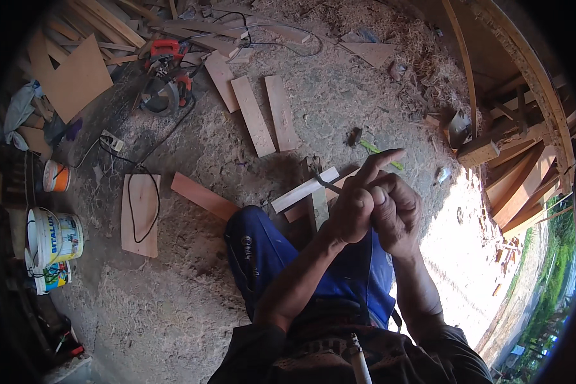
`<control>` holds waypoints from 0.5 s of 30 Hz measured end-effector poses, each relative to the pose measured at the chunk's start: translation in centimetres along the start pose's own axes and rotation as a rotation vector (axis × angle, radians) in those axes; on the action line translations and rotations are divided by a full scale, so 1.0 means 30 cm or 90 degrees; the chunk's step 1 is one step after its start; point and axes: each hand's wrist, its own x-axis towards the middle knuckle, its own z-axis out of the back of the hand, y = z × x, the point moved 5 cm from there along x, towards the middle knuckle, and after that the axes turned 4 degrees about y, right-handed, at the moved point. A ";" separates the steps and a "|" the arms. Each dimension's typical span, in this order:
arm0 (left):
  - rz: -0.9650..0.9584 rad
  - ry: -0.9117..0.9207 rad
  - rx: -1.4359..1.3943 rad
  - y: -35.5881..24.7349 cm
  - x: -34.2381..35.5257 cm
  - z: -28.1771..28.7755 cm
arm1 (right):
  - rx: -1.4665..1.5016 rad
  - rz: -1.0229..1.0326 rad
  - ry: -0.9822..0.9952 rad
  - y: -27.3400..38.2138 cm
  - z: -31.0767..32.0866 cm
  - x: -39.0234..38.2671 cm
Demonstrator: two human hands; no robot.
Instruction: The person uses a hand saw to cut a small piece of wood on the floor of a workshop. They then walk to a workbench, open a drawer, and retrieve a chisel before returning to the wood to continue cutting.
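Note:
In front of my knees, my two hands come together. My left hand (351, 214) has curled fingers, with one finger stretched out to the upper right. Pressed close beside it, my right hand (400, 214) is closed, its thumb against the curled fingers. Whatever they pinch, if anything, is hidden. Just beyond the left hand, a thin dark bar (327, 185) runs toward it; I cannot tell whether it is held. Below lie a pale wooden strip (301, 192) and an upright-looking wood piece (319, 208). A reddish board (201, 195) lies left of my knee.
Several planks, including one board (253, 115), lie ahead. A red circular saw (163, 77) stands farther left; its cable crosses a flat board (140, 217). Paint buckets (56, 237) line the left side. A green strip (371, 148) lies ahead; lumber (525, 179) leans at right. A cigarette (360, 365) shows at the bottom.

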 end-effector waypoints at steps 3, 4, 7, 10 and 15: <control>0.051 0.013 0.142 0.077 -0.060 0.020 | 0.201 0.095 0.118 -0.048 0.011 -0.010; -0.012 -0.035 0.196 0.072 -0.061 0.013 | 0.192 0.121 0.069 -0.054 0.021 -0.002; 0.063 0.037 0.201 0.179 -0.078 0.043 | 0.227 0.088 -0.082 -0.052 -0.001 0.017; 0.017 0.062 0.212 0.195 -0.071 0.044 | 0.161 0.060 -0.209 -0.055 0.002 0.013; -0.034 0.096 0.348 0.226 -0.086 0.060 | 0.187 0.091 -0.315 -0.081 -0.012 0.051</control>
